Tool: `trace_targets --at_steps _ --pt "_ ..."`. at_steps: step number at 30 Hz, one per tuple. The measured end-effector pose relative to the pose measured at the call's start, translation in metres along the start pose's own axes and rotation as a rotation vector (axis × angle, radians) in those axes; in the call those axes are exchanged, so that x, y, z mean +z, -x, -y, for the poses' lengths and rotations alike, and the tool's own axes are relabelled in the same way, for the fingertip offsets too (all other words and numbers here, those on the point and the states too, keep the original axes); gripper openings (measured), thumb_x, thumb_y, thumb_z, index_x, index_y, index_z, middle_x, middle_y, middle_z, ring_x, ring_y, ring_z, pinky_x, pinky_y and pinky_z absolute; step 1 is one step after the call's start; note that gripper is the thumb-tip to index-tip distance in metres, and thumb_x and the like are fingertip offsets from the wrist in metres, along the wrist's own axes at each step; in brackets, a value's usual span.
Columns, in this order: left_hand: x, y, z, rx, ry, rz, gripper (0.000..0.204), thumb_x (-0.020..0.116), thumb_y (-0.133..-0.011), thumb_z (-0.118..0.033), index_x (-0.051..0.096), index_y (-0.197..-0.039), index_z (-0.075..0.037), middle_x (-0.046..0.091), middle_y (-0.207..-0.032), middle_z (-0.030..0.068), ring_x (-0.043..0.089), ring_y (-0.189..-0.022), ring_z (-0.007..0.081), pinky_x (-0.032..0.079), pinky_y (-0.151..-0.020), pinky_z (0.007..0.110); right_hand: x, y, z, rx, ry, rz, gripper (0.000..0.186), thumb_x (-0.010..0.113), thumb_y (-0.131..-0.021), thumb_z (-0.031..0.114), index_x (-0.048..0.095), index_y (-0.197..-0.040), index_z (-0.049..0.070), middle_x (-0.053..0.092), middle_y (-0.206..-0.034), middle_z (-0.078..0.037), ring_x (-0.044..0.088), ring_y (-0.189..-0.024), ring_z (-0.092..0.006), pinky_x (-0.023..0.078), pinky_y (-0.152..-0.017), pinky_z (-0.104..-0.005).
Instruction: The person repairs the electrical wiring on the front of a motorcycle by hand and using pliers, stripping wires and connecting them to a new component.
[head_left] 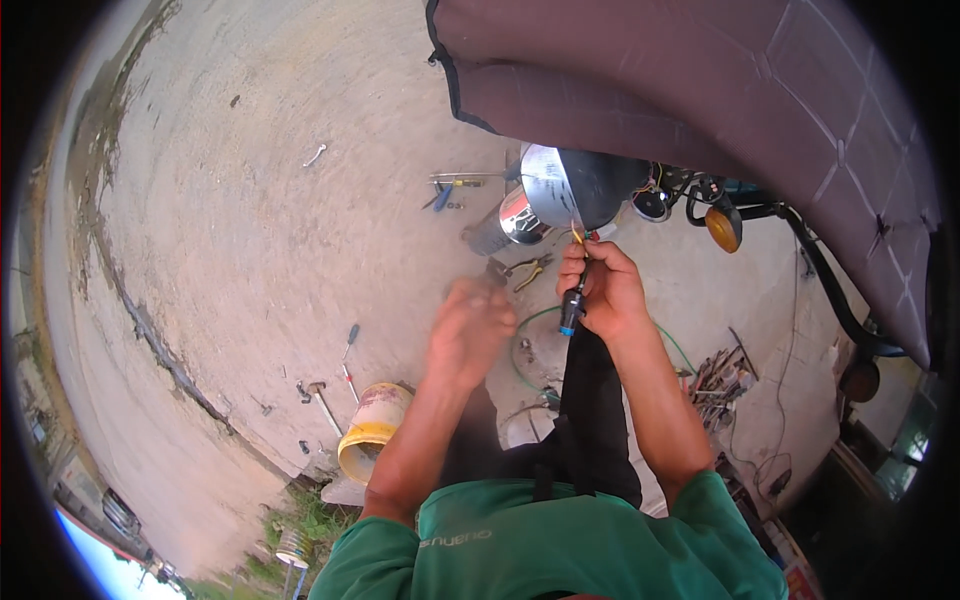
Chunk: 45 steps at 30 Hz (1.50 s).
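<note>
My right hand grips a screwdriver with a dark handle and blue end, its tip pointing up toward thin coloured wires below a shiny chrome lamp housing of a motorcycle. My left hand hovers blurred to the left, fingers loosely curled, holding nothing I can make out. A dark maroon seat fills the upper right above the housing.
On the concrete ground lie pliers, a wrench, screwdrivers, a hammer, a green hose and a pile of tools. A yellow bucket stands near my left elbow. An orange indicator lamp hangs to the right.
</note>
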<state>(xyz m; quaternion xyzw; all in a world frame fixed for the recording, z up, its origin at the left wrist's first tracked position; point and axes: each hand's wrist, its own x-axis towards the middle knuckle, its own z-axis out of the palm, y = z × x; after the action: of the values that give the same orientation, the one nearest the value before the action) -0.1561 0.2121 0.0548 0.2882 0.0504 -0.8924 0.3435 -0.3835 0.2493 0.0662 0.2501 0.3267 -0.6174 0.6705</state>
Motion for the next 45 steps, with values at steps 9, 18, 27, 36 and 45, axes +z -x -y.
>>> trace_targets --at_steps 9,18,27,36,45 --pt "-0.053 -0.026 0.015 -0.053 -0.517 -0.023 0.007 0.058 -0.097 -0.006 0.062 -0.103 -0.007 0.064 -0.099 0.0093 0.067 -0.085 0.0239 0.055 -0.076 0.036 -0.004 -0.004 -0.003 -0.128 0.188 0.062 0.023 0.061 -0.094 0.013 0.060 -0.116 0.006 0.062 -0.094 -0.004 0.057 -0.080 -0.0159 0.048 -0.070 -0.0318" --pt "-0.230 -0.019 -0.016 -0.099 -0.616 -0.560 0.011 0.061 -0.097 -0.010 0.064 -0.106 -0.007 0.069 -0.091 0.0068 0.069 -0.075 0.0180 0.056 -0.066 0.030 -0.017 -0.010 -0.024 -0.213 0.416 0.004 0.015 0.062 -0.094 0.005 0.058 -0.109 0.006 0.064 -0.093 -0.008 0.061 -0.085 -0.0202 0.051 -0.078 -0.0352" --pt "-0.389 -0.128 -0.011 -0.132 -0.802 -0.615 0.016 0.063 -0.095 -0.014 0.068 -0.107 -0.005 0.071 -0.094 0.0065 0.067 -0.073 0.0145 0.053 -0.066 0.027 -0.051 -0.025 -0.038 -0.524 0.933 -0.096 0.019 0.064 -0.093 0.010 0.055 -0.109 0.005 0.059 -0.092 -0.006 0.056 -0.087 -0.0204 0.047 -0.091 -0.0427" --pt "-0.485 -0.405 -0.023 0.182 -1.477 -0.474 0.045 0.064 -0.088 -0.023 0.059 -0.131 -0.012 0.068 -0.108 0.0211 0.067 -0.097 0.0367 0.052 -0.086 0.045 -0.089 -0.060 -0.028 -0.464 0.834 -0.117 0.029 0.069 -0.090 0.016 0.041 -0.095 0.017 0.043 -0.079 0.002 0.041 -0.066 -0.0127 0.038 -0.071 -0.0374" --pt "-0.489 -0.511 -0.018 0.207 -1.740 -0.651 0.044 0.064 -0.089 -0.025 0.054 -0.131 -0.018 0.062 -0.120 0.0216 0.063 -0.109 0.0425 0.051 -0.091 0.050 -0.116 -0.082 -0.011 -0.358 0.761 0.016 0.048 0.075 -0.091 0.025 0.055 -0.132 0.009 0.066 -0.108 -0.002 0.060 -0.086 -0.0188 0.038 -0.093 -0.0488"
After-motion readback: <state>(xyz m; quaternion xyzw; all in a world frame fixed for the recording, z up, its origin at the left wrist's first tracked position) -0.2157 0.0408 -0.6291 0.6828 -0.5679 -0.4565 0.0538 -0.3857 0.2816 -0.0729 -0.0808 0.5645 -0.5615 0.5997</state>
